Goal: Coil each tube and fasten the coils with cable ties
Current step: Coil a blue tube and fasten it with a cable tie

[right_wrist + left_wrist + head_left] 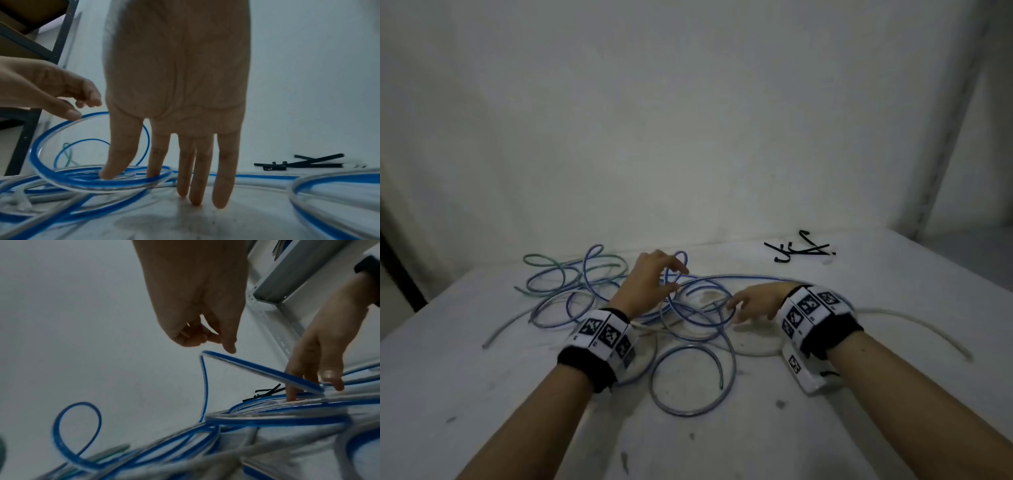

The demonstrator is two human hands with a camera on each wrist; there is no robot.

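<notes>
A tangle of clear tubes with blue stripes (678, 413) lies on the white table (722, 445), with a green-striped tube (544, 258) at the far left and a whitish tube (914, 317) trailing right. My left hand (676, 277) hovers over one raised blue loop (35, 155), fingers loosely curled, and its thumb (69, 113) touches the top of that loop (257, 368). My right hand (743, 308) is flat with straight fingers (195, 194) pressing down on the table and tubes, its index finger inside the loop. Black cable ties (799, 251) lie far right.
A white wall rises right behind the table. A grey metal shelf upright (273, 288) stands to the right and a dark shelf frame (61, 32) to the left. The table's left edge falls away beside the tangle.
</notes>
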